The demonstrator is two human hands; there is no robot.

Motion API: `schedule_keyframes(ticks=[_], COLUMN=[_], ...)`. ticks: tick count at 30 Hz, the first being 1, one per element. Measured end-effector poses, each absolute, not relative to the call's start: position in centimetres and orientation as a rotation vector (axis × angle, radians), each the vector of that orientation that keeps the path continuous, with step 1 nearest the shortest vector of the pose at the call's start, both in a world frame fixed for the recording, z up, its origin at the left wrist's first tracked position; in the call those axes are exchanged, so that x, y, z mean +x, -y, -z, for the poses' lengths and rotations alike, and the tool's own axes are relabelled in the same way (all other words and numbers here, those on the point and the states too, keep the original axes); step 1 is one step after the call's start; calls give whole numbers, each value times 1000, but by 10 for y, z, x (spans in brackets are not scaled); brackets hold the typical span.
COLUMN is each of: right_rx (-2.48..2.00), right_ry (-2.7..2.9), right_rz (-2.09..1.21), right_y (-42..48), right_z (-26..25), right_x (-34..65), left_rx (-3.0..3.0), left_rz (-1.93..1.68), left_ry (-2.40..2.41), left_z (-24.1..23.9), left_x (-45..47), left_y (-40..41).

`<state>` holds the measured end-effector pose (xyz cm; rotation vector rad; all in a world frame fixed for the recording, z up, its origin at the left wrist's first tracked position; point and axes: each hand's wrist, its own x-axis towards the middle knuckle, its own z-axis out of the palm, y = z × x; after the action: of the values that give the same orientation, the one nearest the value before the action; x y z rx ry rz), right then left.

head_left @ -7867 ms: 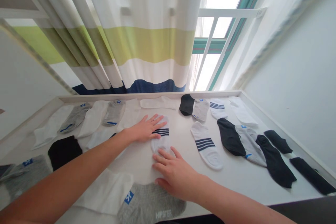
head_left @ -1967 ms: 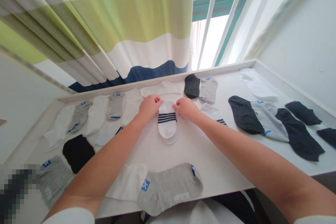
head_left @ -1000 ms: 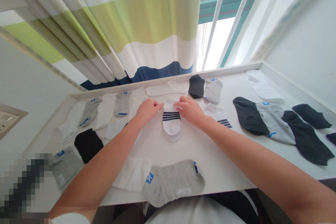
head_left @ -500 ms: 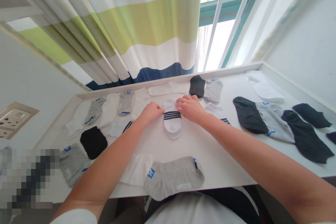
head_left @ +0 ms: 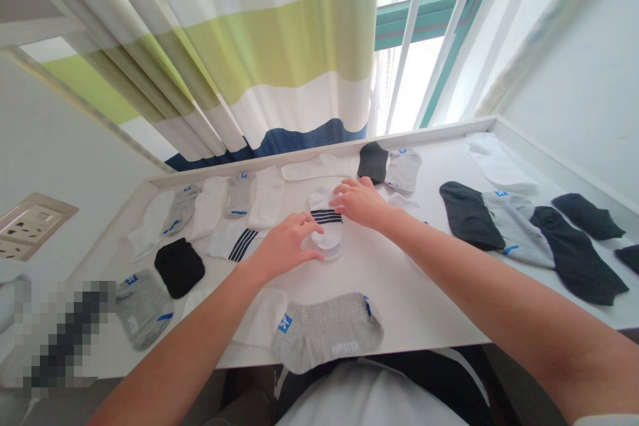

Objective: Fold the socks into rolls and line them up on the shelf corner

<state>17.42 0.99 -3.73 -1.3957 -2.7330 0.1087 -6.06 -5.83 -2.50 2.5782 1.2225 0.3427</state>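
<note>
A white sock with black stripes (head_left: 327, 217) lies upright in the middle of the white tabletop, its stripes running across it. My left hand (head_left: 289, 243) is at its lower left side, thumb and fingers spread apart, with nothing gripped. At the sock's upper right edge, my right hand (head_left: 362, 202) has its fingers slightly bent and parted, the tips touching or just over the fabric. Another white striped sock (head_left: 243, 244) lies left of my left hand, partly behind it. A white sock (head_left: 403, 203) shows beside my right wrist, partly covered by the forearm.
A grey sock (head_left: 327, 333) lies at the front edge. Black folded sock (head_left: 180, 267) and grey sock (head_left: 144, 309) lie left. Several white and grey socks line the back. Black socks (head_left: 469, 216) and a grey sock (head_left: 516, 229) lie right. A raised rim (head_left: 259, 163) borders the back.
My left hand has left the sock's upper left edge, moved down toward me and opened. My right hand has barely moved. The view has shifted slightly.
</note>
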Motion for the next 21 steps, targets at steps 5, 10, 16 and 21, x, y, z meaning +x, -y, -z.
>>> schedule_keyframes(ticks=[5,10,16,21], right_rx=[-1402,-1419,-1436,-1442], right_ry=[2726,2733,2729,2760], right_rz=[-143,-167,-167,-146], right_y=[-12,-12,-10,-8], right_z=[37,35,35,34], right_x=[174,174,174,175], left_rx=[2703,2711,2734,2775], left_rz=[-338,-454,-330,-281], left_ry=[-1196,-1169,-1211,-1261], left_z=[37,31,34,44], left_x=[-58,-52,-47,-46], left_y=[59,66,83,87])
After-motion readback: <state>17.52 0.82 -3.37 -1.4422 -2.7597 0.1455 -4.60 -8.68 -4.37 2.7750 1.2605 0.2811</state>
